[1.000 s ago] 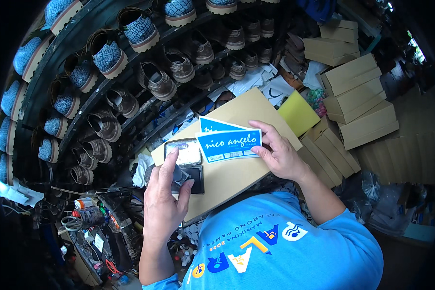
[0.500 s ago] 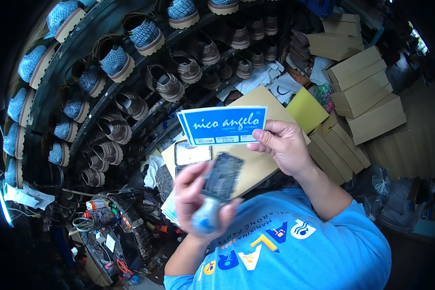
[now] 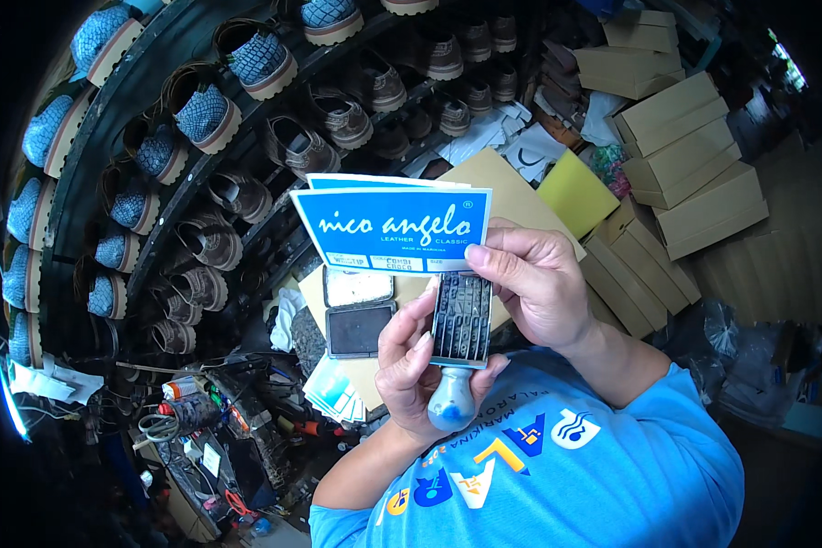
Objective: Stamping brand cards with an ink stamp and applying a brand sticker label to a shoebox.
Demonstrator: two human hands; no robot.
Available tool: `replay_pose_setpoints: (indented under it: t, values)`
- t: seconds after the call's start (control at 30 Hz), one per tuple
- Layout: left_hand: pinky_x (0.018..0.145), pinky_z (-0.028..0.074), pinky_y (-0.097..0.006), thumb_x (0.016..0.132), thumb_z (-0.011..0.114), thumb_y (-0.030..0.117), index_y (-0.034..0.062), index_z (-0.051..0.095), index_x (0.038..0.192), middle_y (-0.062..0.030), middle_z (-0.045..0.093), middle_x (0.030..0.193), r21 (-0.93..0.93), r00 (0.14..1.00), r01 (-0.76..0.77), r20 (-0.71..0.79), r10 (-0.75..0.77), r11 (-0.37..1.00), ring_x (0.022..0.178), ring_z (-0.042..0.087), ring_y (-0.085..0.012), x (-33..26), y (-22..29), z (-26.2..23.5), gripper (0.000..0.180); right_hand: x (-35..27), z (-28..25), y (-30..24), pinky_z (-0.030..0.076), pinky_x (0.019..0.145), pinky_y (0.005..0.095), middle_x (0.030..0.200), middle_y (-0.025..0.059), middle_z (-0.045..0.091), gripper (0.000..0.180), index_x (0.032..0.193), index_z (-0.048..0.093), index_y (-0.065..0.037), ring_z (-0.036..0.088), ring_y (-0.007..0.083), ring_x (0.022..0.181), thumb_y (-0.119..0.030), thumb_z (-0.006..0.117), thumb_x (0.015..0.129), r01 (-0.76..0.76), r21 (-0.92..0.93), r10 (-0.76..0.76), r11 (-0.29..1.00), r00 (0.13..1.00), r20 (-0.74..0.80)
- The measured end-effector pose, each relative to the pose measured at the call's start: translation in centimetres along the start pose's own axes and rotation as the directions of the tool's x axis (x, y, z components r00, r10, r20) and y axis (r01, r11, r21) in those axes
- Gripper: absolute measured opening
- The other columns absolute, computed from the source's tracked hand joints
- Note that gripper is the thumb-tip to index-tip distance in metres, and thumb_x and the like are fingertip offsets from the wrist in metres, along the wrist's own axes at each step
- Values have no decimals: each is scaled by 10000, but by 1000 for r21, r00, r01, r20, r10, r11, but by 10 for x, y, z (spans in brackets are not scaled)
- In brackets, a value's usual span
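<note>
A person in a blue printed T-shirt (image 3: 557,466) looks down at their own two hands, held up close to the camera.

The left hand (image 3: 420,365) now holds a band stamp (image 3: 459,333) upright, its pale blue knob at the bottom in the palm and its dark rows of rubber bands turned up toward the viewer. A second ago this hand was lower and farther, over the open ink pad (image 3: 358,313); it has since lifted the stamp away and turned its face up. The left fingers are wrapped round the handle, thumb against the stamp's side.

The right hand (image 3: 530,283) pinches a small stack of blue and white labels (image 3: 393,228) between thumb and fingers at the right edge. The labels have risen and now sit just above the stamp, nearly touching its top edge. Judging by this, the stamp face is being checked or set rather than pressed.

The ink pad lies on a tan cardboard box (image 3: 502,187) on the table. A fan of more labels (image 3: 336,393) lies near its left edge.

Whether the stamp face carries ink cannot be told; the bands are too small to read. The right fingertips are hidden behind the labels. Rows of shoes (image 3: 201,110) curve along far shelves on the left; stacked boxes (image 3: 694,155) sit at the far right, bent by the lens.
</note>
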State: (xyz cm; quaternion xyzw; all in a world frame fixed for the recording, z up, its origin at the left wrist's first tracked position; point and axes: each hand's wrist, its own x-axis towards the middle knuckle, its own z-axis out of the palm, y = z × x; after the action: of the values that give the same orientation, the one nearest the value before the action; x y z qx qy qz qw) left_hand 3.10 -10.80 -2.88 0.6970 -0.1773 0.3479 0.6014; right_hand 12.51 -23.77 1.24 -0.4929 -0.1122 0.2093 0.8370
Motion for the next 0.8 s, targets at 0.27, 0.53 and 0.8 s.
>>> replay_pose_setpoints:
  t: [0.27, 0.53, 0.8]
  values:
    - [1000, 507, -446, 783, 832, 94, 170, 360, 1396, -276, 385, 1388, 23, 1000, -3, -10, 3, 1000, 1256, 527, -389, -4, 2, -1, 777, -5, 8, -3, 478, 722, 235, 848, 48, 634, 212, 998, 702, 96, 589, 78, 801, -86, 598, 965, 63, -97, -64, 993, 998, -7]
    - [987, 522, -375, 776, 841, 100, 92, 364, 1334, -242, 434, 1307, 63, 999, 12, -37, -10, 998, 1231, 552, -343, -2, 13, 2, 734, -10, 4, -4, 463, 694, 241, 838, 66, 631, 182, 990, 710, 78, 576, 86, 782, -73, 616, 952, 168, -235, -159, 957, 986, 60]
    - [990, 499, -397, 774, 846, 109, 89, 355, 1337, -261, 449, 1316, 117, 995, 91, 18, -93, 989, 1238, 541, -351, 2, 12, -8, 747, -6, 2, 2, 506, 716, 240, 855, 61, 642, 180, 958, 699, 74, 612, 97, 804, -81, 606, 964, 120, -271, -101, 955, 991, 83]
